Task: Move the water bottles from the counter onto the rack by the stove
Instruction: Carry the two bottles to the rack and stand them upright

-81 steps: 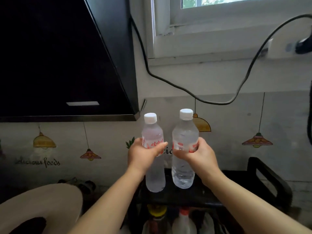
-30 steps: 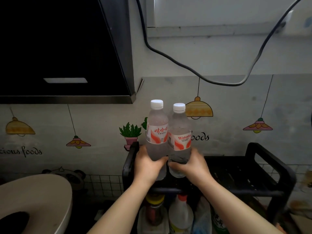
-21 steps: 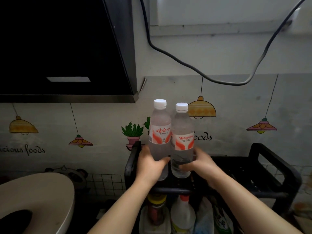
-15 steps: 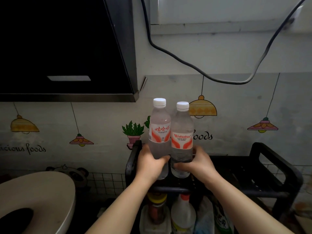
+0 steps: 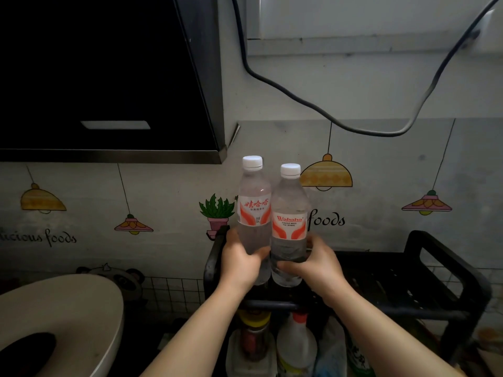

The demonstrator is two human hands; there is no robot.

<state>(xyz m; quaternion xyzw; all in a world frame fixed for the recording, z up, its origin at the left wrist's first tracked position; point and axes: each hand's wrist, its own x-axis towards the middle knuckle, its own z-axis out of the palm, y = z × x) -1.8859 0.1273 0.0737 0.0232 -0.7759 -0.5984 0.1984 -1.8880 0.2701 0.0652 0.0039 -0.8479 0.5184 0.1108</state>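
Head view: placing step, near done.
Bottles: left bottle (image 5: 254,213) and right bottle (image 5: 290,221) touching, on rack (image 5: 424,268), top shelf, left end.
Hands: left hand (image 5: 239,263), right hand (image 5: 318,263) each grip one.
Next: release without toppling.

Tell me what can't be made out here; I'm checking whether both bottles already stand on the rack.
Head view only.
1. Bases of the left bottle and right bottle: partly covered by the left hand and right hand, and dark; contact with the rack unclear.
2. Lower-shelf bottles: dim, cut off by the bottom edge.
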